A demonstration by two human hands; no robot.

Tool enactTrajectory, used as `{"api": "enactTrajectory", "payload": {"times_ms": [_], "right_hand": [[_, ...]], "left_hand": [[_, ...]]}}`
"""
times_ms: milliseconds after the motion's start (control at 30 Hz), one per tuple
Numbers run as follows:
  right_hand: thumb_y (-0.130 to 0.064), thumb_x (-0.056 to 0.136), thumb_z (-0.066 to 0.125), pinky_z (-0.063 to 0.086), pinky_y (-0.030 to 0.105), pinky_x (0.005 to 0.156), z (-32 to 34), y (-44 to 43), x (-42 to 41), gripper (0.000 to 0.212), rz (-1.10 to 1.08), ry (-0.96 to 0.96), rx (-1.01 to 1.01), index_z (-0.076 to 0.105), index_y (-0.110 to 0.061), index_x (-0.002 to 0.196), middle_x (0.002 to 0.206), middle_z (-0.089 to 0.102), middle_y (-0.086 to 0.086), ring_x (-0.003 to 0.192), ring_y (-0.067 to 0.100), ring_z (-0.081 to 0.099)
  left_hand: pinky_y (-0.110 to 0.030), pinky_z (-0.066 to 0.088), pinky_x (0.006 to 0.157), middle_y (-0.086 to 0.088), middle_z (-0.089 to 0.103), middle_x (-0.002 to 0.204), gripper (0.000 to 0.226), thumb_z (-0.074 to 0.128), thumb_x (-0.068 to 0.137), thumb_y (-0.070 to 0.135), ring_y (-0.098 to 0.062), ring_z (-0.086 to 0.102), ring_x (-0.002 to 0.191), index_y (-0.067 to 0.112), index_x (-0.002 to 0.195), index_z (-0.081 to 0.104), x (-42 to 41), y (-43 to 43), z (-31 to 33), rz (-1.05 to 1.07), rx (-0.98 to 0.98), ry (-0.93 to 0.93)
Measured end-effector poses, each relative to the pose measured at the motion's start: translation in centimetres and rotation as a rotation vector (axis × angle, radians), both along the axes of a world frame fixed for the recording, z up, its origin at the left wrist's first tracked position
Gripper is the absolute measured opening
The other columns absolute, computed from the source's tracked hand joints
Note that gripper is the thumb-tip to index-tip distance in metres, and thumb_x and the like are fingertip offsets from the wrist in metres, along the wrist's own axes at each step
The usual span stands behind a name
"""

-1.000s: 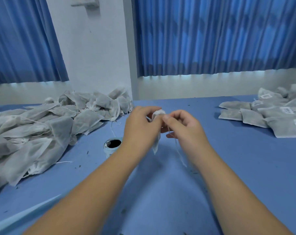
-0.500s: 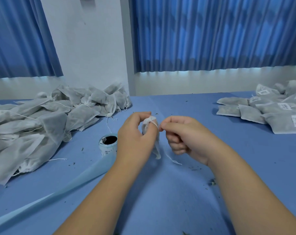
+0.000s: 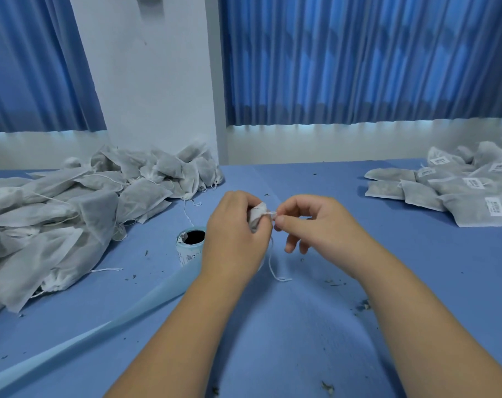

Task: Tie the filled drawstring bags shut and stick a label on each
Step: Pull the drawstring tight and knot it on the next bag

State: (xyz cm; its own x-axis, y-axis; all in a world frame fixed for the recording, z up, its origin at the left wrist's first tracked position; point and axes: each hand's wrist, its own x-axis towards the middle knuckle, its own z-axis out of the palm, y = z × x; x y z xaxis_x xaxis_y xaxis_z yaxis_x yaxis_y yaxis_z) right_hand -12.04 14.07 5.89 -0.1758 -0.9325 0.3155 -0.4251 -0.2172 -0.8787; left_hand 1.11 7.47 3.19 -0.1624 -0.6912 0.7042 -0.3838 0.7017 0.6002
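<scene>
My left hand grips the gathered neck of a small white drawstring bag above the blue table; most of the bag is hidden behind that hand. My right hand pinches the bag's white drawstring close to the neck, and the loose end of the string hangs down to the table. A roll of labels stands just left of my left hand, with its pale blue backing strip trailing toward the near left edge.
A large heap of unlabelled filled bags covers the left of the blue table. Labelled bags lie in a pile at the far right. Dark crumbs are scattered on the cloth. Blue curtains and a white wall stand behind.
The hands have dropped lower and drawn slightly apart. My right hand now pulls the string out sideways from the bag's neck. The view has tilted, showing the label roll and strip more fully.
</scene>
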Motion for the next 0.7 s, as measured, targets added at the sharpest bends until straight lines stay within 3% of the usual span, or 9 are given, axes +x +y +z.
{"api": "enactTrajectory", "payload": {"times_ms": [100, 233, 333, 400, 467, 567, 700], "right_hand": [[-0.008, 0.089, 0.062, 0.048, 0.023, 0.052, 0.1, 0.2, 0.2, 0.014, 0.019, -0.031, 0.061, 0.066, -0.013, 0.076, 0.080, 0.070, 0.000, 0.061, 0.017, 0.068], [-0.005, 0.086, 0.056, 0.044, 0.025, 0.047, 0.6, 0.2, 0.1, 0.012, 0.095, -0.299, 0.088, 0.057, -0.010, 0.075, 0.081, 0.072, 0.006, 0.056, 0.025, 0.064], [-0.005, 0.087, 0.052, 0.040, 0.024, 0.043, 0.9, 0.3, -0.1, 0.012, 0.123, -0.469, 0.048, 0.054, -0.009, 0.076, 0.083, 0.070, 0.011, 0.049, 0.026, 0.059], [-0.006, 0.090, 0.054, 0.040, 0.026, 0.045, 0.8, 0.3, -0.1, 0.015, 0.054, -0.407, 0.028, 0.057, -0.012, 0.077, 0.088, 0.070, 0.009, 0.050, 0.024, 0.059], [-0.009, 0.089, 0.061, 0.043, 0.026, 0.048, 0.5, 0.3, 0.2, 0.011, -0.006, -0.206, 0.028, 0.062, -0.015, 0.080, 0.088, 0.068, 0.000, 0.053, 0.020, 0.062], [-0.013, 0.086, 0.065, 0.043, 0.019, 0.048, 0.0, 0.1, 0.7, 0.011, -0.043, 0.003, 0.015, 0.067, -0.020, 0.078, 0.075, 0.064, -0.014, 0.054, 0.009, 0.060], [-0.013, 0.086, 0.065, 0.039, 0.020, 0.047, 0.1, 0.1, 0.5, 0.021, -0.090, -0.007, 0.019, 0.064, -0.023, 0.067, 0.058, 0.059, -0.010, 0.049, 0.009, 0.054]], "left_hand": [[-0.026, 0.038, 0.076, 0.002, 0.060, 0.092, 0.011, 0.067, 0.084, 0.016, -0.006, 0.046, 0.082, 0.015, 0.090, 0.058, 0.2, -0.4, -0.1, 0.029, 0.014, -0.004], [-0.021, 0.035, 0.076, 0.003, 0.059, 0.095, 0.014, 0.067, 0.085, 0.017, -0.004, 0.045, 0.083, 0.018, 0.095, 0.057, 0.4, -0.5, 0.0, 0.015, -0.020, -0.025], [-0.029, 0.041, 0.084, 0.003, 0.059, 0.100, 0.018, 0.067, 0.086, 0.017, -0.010, 0.050, 0.090, 0.015, 0.103, 0.060, 0.4, -0.3, 0.0, -0.001, -0.016, -0.031], [-0.035, 0.043, 0.088, 0.004, 0.058, 0.100, 0.018, 0.067, 0.086, 0.017, -0.013, 0.052, 0.094, 0.013, 0.103, 0.061, 0.4, 0.0, 0.1, -0.007, -0.020, -0.043], [-0.040, 0.044, 0.088, 0.006, 0.056, 0.099, 0.017, 0.067, 0.085, 0.015, -0.016, 0.053, 0.095, 0.012, 0.101, 0.061, 0.3, 0.2, 0.2, -0.012, -0.035, -0.067], [-0.043, 0.044, 0.087, 0.006, 0.055, 0.097, 0.017, 0.067, 0.083, 0.012, -0.019, 0.054, 0.096, 0.013, 0.099, 0.062, 0.3, 0.4, 0.2, -0.012, -0.042, -0.097], [-0.037, 0.044, 0.086, 0.001, 0.058, 0.103, 0.021, 0.067, 0.082, 0.011, -0.018, 0.053, 0.095, 0.011, 0.103, 0.062, 0.3, 0.3, 0.0, -0.033, -0.049, -0.083]]}}
